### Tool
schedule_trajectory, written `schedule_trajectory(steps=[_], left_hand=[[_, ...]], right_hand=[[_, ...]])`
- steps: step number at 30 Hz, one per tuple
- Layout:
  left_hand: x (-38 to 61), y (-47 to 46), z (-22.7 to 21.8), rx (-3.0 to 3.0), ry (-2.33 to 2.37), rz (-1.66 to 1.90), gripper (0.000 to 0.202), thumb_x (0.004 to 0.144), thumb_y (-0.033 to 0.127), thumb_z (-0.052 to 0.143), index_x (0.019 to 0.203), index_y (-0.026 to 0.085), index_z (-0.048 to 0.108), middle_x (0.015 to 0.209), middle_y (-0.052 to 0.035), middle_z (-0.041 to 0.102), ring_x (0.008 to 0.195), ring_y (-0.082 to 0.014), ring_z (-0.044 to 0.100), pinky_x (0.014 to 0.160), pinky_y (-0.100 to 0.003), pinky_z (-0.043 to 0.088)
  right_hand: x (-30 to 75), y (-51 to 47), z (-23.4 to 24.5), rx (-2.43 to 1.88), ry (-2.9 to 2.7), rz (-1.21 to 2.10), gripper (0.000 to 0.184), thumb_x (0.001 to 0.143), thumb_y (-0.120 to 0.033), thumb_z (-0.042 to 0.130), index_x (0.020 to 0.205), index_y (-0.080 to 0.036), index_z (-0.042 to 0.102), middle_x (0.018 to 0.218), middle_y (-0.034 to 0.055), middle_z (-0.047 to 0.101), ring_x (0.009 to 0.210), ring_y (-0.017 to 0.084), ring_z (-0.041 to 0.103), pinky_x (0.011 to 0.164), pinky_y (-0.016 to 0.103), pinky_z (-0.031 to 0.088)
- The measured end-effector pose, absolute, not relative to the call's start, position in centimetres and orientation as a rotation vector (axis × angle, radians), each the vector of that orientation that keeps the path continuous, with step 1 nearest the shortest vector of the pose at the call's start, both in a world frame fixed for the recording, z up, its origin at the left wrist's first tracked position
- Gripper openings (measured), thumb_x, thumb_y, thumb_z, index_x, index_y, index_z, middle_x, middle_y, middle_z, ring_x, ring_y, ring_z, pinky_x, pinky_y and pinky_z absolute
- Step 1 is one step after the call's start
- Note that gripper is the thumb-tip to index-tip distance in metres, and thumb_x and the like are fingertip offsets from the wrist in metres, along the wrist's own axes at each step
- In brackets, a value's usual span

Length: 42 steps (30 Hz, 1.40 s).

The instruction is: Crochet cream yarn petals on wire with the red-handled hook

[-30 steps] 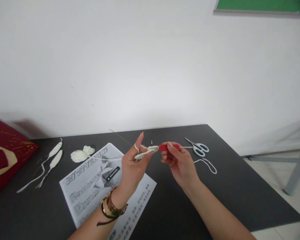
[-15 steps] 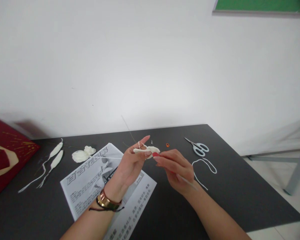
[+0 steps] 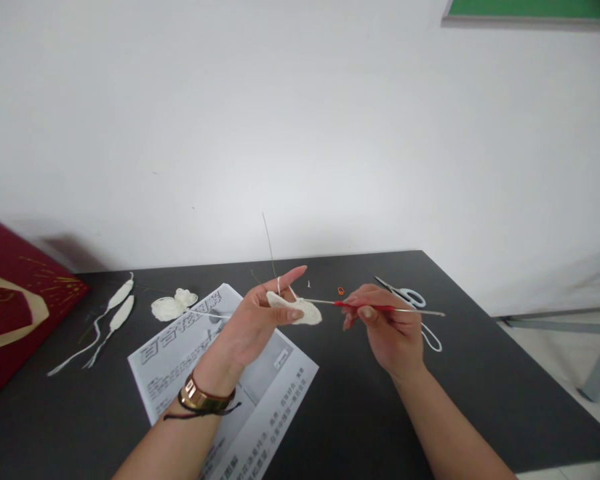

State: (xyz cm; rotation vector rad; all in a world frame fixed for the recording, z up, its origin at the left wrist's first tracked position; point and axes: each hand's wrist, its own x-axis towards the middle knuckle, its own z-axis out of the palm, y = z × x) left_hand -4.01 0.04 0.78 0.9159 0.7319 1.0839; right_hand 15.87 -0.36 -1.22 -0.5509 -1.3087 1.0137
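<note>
Between thumb and fingers, my left hand [image 3: 265,312] pinches a small white crochet piece [image 3: 307,312], its index finger stretched out with white yarn looped over it. A thin wire [image 3: 269,241] sticks up from behind that hand. My right hand [image 3: 387,327] is closed around the red grip of a crochet hook [image 3: 383,308]. The hook lies almost level; its metal shaft reaches left to the top edge of the crochet piece, where the tip is too small to make out. Yarn trails from my left hand toward a white yarn bundle [image 3: 167,308].
Printed sheets [image 3: 153,360] lie under my left arm. Two white crocheted petals [image 3: 121,313] with tails rest beside a red bag [image 3: 25,300]. Scissors [image 3: 411,297], a white yarn loop [image 3: 433,339] and an orange stitch marker [image 3: 341,291] are on the black table [image 3: 360,427], against the wall.
My right hand has moved right, away from my left hand, and the hook has swung from pointing down toward me to nearly level. More of the crochet piece shows.
</note>
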Motion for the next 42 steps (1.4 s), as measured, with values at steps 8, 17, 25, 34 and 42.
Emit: schedule_trajectory(steps=[8,17,25,34,42], left_hand=[[-4.8,0.2,0.7,0.889,0.677,0.943,0.058,0.056,0.007,0.075,0.113,0.019,0.065,0.076,-0.0002,0.06,0.063,-0.0106,0.054,0.061,-0.024,0.039],[-5.4,0.4,0.7,0.897,0.592,0.778,0.054,0.057,0.007,0.071,0.11,0.015,0.067,0.07,-0.0019,0.06,0.058,-0.0105,0.052,0.055,-0.023,0.037],[-5.4,0.2,0.4,1.064,0.65,0.715,0.05,0.058,0.015,0.076,0.107,0.02,0.069,0.067,-0.0005,0.056,0.057,-0.0097,0.048,0.052,-0.022,0.034],[-3.8,-0.2,0.1,1.657,0.934,1.184,0.044,0.076,0.017,0.065,0.119,0.026,0.061,0.08,-0.0021,0.061,0.077,-0.0151,0.054,0.072,-0.028,0.041],[-2.3,0.2,-1.4,1.792,1.037,1.354,0.043,0.074,0.012,0.062,0.116,0.023,0.062,0.076,-0.0014,0.061,0.08,-0.0175,0.056,0.085,-0.033,0.04]], right_hand=[[16.8,0.1,-0.8,-0.48,-1.368,1.048,0.009,0.08,-0.023,0.063,0.083,-0.021,0.071,0.072,0.0052,0.063,0.061,0.017,0.058,0.044,0.029,0.051],[17.5,0.2,-0.2,-0.472,-1.44,1.105,0.008,0.078,-0.026,0.066,0.081,-0.022,0.072,0.069,0.0053,0.063,0.062,0.017,0.056,0.043,0.027,0.047],[17.4,0.4,-0.2,-0.442,-1.293,1.297,0.008,0.076,-0.026,0.067,0.075,-0.019,0.072,0.064,0.0036,0.064,0.053,0.013,0.056,0.038,0.022,0.046],[15.2,1.0,-1.6,-0.642,-0.591,1.776,0.015,0.069,-0.025,0.075,0.077,-0.013,0.07,0.056,-0.002,0.063,0.043,0.004,0.053,0.041,0.011,0.051],[14.5,0.6,-1.8,-0.711,-0.686,1.575,0.014,0.075,-0.026,0.07,0.081,-0.014,0.069,0.06,-0.0006,0.065,0.049,0.006,0.057,0.049,0.016,0.055]])
